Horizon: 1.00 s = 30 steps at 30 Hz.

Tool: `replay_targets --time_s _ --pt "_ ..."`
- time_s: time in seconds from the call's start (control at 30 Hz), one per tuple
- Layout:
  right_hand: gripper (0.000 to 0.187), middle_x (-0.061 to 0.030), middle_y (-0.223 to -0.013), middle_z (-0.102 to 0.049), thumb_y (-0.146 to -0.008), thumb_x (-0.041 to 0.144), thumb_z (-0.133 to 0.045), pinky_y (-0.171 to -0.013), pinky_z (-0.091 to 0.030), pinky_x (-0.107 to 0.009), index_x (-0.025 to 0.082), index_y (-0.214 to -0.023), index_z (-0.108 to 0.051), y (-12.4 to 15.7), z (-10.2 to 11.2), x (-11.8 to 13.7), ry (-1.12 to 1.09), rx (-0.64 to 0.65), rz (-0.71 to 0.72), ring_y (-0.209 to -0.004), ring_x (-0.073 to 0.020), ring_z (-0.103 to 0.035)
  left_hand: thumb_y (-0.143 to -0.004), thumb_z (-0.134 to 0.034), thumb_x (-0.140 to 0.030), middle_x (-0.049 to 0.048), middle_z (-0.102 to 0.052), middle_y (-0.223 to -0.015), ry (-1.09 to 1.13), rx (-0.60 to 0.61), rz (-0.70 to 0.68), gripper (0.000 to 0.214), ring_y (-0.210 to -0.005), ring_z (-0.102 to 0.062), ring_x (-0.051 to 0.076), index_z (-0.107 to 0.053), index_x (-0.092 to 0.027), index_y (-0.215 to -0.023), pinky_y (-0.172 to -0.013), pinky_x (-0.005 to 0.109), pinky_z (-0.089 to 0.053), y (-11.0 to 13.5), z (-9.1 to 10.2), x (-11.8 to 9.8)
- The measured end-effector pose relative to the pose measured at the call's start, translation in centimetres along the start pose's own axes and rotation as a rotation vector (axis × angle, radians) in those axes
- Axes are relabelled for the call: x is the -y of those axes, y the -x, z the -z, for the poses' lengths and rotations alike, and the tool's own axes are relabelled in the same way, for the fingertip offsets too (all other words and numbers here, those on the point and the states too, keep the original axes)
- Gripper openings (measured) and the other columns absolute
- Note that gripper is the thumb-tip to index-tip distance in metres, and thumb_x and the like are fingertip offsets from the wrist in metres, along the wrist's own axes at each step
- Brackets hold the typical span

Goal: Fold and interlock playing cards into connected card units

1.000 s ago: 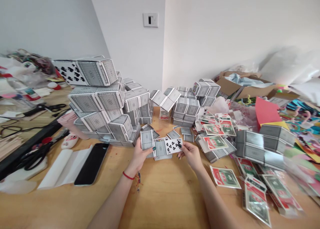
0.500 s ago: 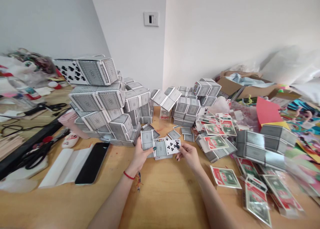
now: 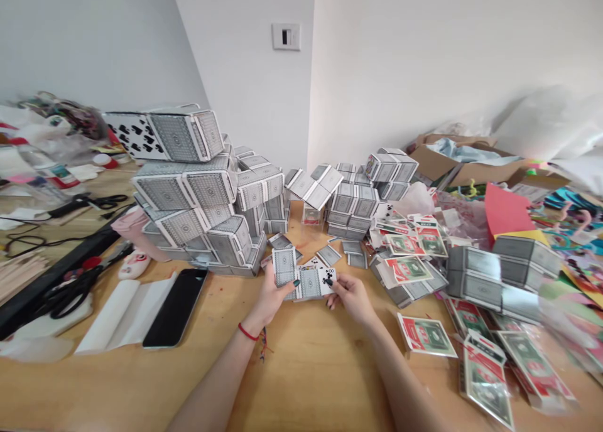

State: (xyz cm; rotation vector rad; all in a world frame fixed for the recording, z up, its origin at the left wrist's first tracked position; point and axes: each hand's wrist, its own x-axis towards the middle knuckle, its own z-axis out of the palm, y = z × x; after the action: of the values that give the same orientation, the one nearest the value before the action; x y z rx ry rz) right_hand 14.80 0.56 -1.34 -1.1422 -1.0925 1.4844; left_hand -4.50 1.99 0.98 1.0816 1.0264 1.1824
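My left hand (image 3: 276,292) is closed on grey-backed playing cards (image 3: 284,269), its thumb pressed on their face toward me. An eight of clubs (image 3: 326,274) is pinched at its right edge by my right hand (image 3: 348,297); its left part runs behind or into the cards at my left hand. How the cards are joined there I cannot make out. Just beyond my hands, loose grey-backed cards (image 3: 328,254) lie on the wooden table (image 3: 311,375). Blocks folded from cards form a tall stack (image 3: 186,187) to the left and a lower stack (image 3: 354,201) to the right.
A black phone (image 3: 175,307) and black scissors (image 3: 70,287) lie on the left. Red and green card boxes (image 3: 426,334) are scattered on the right, near more folded card blocks (image 3: 475,275). An open cardboard box (image 3: 466,162) stands by the wall.
My right hand has moved left, bringing the eight of clubs closer in, so less of its face shows. My left hand has shifted slightly right with its cards.
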Motion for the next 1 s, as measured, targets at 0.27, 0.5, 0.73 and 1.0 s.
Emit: replay_targets --time_s 0.27,0.5,0.73,1.0 --pt "0.034 -0.0006 -0.05 -0.06 -0.067 0.048 -0.058 -0.034 -0.041 -0.021 0.015 -0.07 -0.051 0.0 0.3 0.1 0.026 -0.001 -0.016 -0.035 -0.0112 -0.053 -0.064 -0.059 -0.012 0.0048 -0.052 -0.116 0.023 0.049 -0.011 0.063 -0.105 -0.05 0.018 -0.031 -0.023 -0.119 -0.093 0.035 -0.037 0.1 0.0 0.1" --pt "0.037 -0.0007 -0.05 -0.06 -0.066 0.052 -0.056 -0.032 -0.038 -0.019 0.016 -0.066 -0.049 0.1 -0.2 -0.3 0.08 -0.013 -0.041 -0.034 -0.0102 -0.052 -0.063 -0.057 -0.011 0.0052 -0.052 -0.115 -0.002 0.044 0.001 0.062 -0.107 -0.049 0.019 -0.03 -0.023 -0.117 -0.093 0.036 -0.038 0.3 -0.3 -0.1" --pt "0.036 0.0007 -0.05 -0.059 -0.069 0.052 -0.053 -0.034 -0.04 -0.02 0.016 -0.068 -0.049 0.1 -0.4 -0.3 0.113 0.007 -0.016 -0.035 -0.0107 -0.052 -0.059 -0.066 -0.019 0.0067 -0.049 -0.117 0.008 0.045 0.111 0.068 -0.098 -0.054 0.024 -0.029 -0.027 -0.116 -0.068 0.037 -0.053 0.5 -0.5 -0.3" --pt "0.037 0.0001 -0.046 -0.058 -0.068 0.052 -0.053 -0.031 -0.037 -0.019 0.016 -0.06 -0.047 0.3 -0.5 -0.3 0.121 0.008 -0.053 -0.032 -0.0101 -0.051 -0.059 -0.066 -0.018 0.0082 -0.048 -0.115 0.009 0.025 0.097 0.071 -0.094 -0.054 0.025 -0.025 -0.027 -0.117 -0.052 0.032 -0.056 0.5 -0.9 -0.1"
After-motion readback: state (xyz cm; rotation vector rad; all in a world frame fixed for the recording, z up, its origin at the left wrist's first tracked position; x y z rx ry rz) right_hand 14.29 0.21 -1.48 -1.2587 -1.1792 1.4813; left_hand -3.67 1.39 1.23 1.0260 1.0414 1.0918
